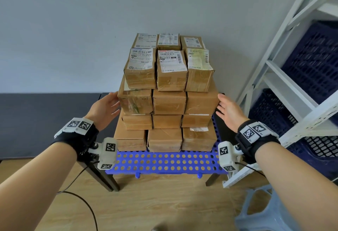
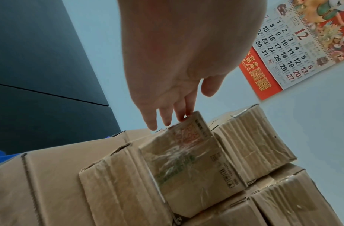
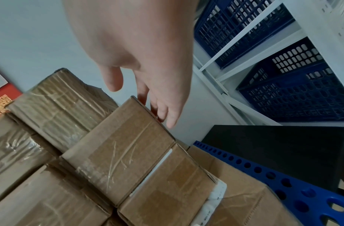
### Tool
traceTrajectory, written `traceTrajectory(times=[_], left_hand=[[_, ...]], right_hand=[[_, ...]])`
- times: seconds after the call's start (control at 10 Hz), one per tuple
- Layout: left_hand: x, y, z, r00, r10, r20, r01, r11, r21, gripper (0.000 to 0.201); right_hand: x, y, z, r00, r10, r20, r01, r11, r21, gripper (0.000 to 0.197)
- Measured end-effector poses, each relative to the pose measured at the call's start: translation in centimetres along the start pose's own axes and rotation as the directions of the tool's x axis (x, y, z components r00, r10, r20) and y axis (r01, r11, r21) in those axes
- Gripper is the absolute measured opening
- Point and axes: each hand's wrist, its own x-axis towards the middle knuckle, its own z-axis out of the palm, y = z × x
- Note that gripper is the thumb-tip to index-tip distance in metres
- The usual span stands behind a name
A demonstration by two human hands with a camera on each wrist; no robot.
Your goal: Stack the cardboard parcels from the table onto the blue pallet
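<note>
Several cardboard parcels point(image 1: 169, 102) stand stacked in layers on the blue perforated pallet point(image 1: 164, 163); the top layer carries white shipping labels point(image 1: 172, 61). My left hand point(image 1: 104, 109) lies flat against the left side of a taped parcel point(image 2: 188, 165) in the upper-middle layer, straight fingers point(image 2: 167, 117) touching its far edge. On the stack's right, my right hand point(image 1: 228, 111) is flat too, its fingers point(image 3: 163, 111) at the edge of the parcel point(image 3: 121, 151) in that layer. Neither hand holds anything.
A black table point(image 1: 36, 121) extends to the left of the pallet. White metal shelving point(image 1: 285, 69) with dark blue crates point(image 1: 314, 62) stands on the right. A wall calendar point(image 2: 295, 45) hangs behind. A cable point(image 1: 82, 199) trails over the wooden floor, and a grey stool point(image 1: 265, 212) stands bottom right.
</note>
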Motion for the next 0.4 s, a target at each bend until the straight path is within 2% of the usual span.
traceTrajectory(times=[0.1,0.3,0.4], left_hand=[[0.3,1.2,-0.3,0.999,0.024,-0.035,-0.024,1.000,-0.004,0.047],[0.5,3.1,-1.0,0.994,0.102,-0.026,-0.100,0.992,0.079,0.049],[-0.4,3.4,-1.0,0.998,0.068,0.003,-0.068,0.997,0.042,0.050]], right_hand=[[0.1,-0.9,0.1,1.000,-0.026,-0.011,0.026,1.000,-0.003,0.051],[-0.4,-2.7,0.4,0.995,-0.101,0.010,0.101,0.995,-0.007,0.049],[-0.9,-3.1,0.0,0.993,-0.115,0.009,0.115,0.993,-0.026,0.051]])
